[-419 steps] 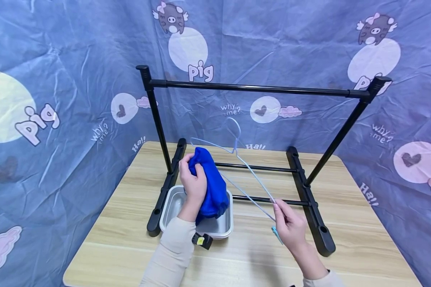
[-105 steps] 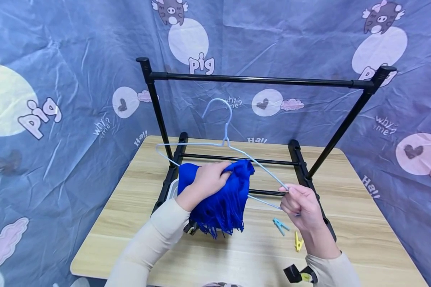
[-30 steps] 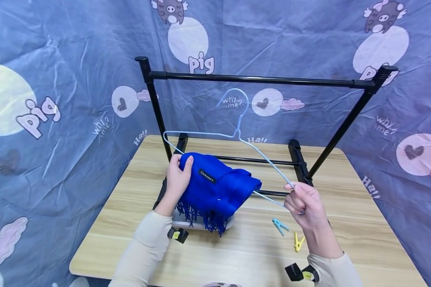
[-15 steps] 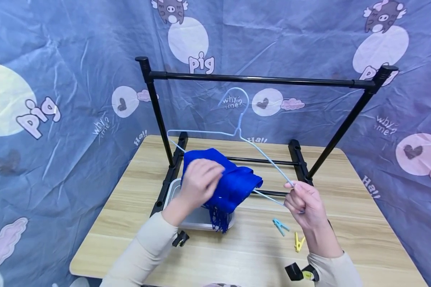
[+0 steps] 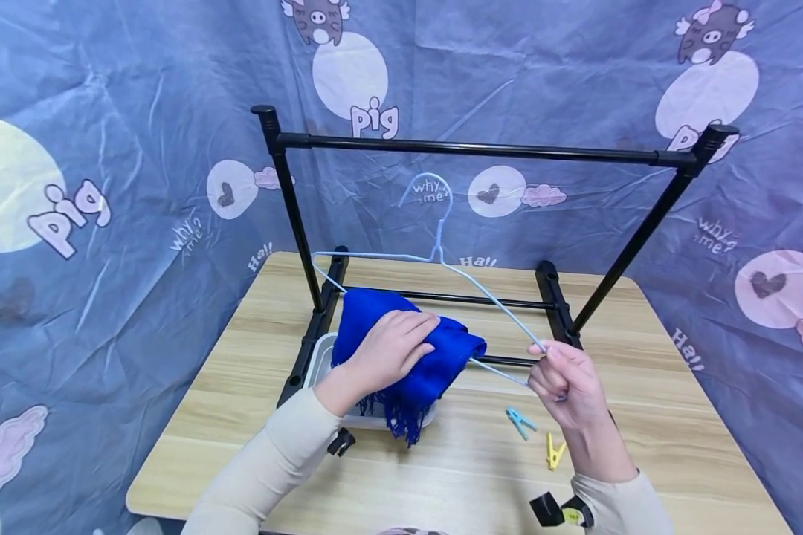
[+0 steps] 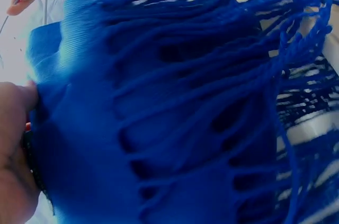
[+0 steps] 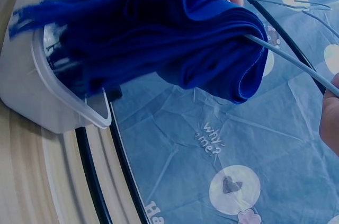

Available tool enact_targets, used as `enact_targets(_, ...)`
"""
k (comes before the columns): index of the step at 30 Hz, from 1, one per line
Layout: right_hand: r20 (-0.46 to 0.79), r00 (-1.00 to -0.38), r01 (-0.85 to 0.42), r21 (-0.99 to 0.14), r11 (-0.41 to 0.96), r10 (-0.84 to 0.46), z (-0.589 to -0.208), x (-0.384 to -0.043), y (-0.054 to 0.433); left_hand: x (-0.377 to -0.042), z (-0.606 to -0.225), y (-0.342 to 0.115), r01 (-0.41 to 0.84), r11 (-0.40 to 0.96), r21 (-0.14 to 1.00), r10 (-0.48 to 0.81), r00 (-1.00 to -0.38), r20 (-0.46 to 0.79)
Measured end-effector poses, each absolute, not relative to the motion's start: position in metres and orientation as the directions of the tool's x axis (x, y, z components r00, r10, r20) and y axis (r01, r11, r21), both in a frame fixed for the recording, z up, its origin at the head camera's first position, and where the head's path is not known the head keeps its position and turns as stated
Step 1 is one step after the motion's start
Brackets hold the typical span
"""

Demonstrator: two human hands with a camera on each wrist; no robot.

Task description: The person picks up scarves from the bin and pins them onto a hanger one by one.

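"Left hand [image 5: 383, 358], quick?"

"Lying across the scarf [image 5: 442, 365], fingers together and nearly straight, not closed round it as far as I can see."

"Right hand [image 5: 567, 383]?"

"Curled firmly round one end of the hanger [image 5: 439, 239], thumb on the wire. The hanger's in the air, hook up, tipped down toward that hand."

"And the scarf, where exactly?"

"Blue, draped over the hanger's lower bar [image 5: 500, 372], bunched along the middle. Fringe [image 5: 404, 425] dangles above the tub [image 5: 317, 362]. Can't tell if it touches the rim."

"Tub's where?"

"On the table [image 5: 435, 483], next to the left foot of the rack [image 5: 482, 150]."

"Hook on the rack?"

"No, below the top bar and apart from it."

"Clips?"

"Two. Blue clip [image 5: 520, 422], yellow clip [image 5: 554, 452], near each other on the table by the right forearm."
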State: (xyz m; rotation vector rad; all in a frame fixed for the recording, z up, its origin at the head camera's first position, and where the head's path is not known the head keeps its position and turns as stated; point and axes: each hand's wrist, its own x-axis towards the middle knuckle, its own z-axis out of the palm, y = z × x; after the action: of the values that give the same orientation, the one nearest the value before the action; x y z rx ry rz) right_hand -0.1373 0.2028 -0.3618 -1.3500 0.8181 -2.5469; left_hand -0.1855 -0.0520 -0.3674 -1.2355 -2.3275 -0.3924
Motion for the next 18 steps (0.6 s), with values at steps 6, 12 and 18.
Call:
enact_targets(6, 0.721, -0.585, -0.112, -0.524, -0.844, -0.37, -0.3623, -0.1371, 0.2028, -0.1883, -0.3677, -0.0524, 0.814, 0.58, 0.04, 0.717, -0.533, 0.449)
enact_targets(12, 0.727, -0.571, -0.08, -0.513, -0.855, -0.382, -0.363, -0.1368, 0.2025, -0.1856, -0.3676, -0.0523, 0.808, 0.588, 0.03, 0.748, -0.558, 0.359)
enact_targets(18, 0.729, -0.566, -0.043, -0.493, -0.869, -0.386, -0.365, -0.1373, 0.2009, -0.1821, -0.3686, -0.0502, 0.794, 0.608, -0.012, 0.762, -0.579, 0.291)
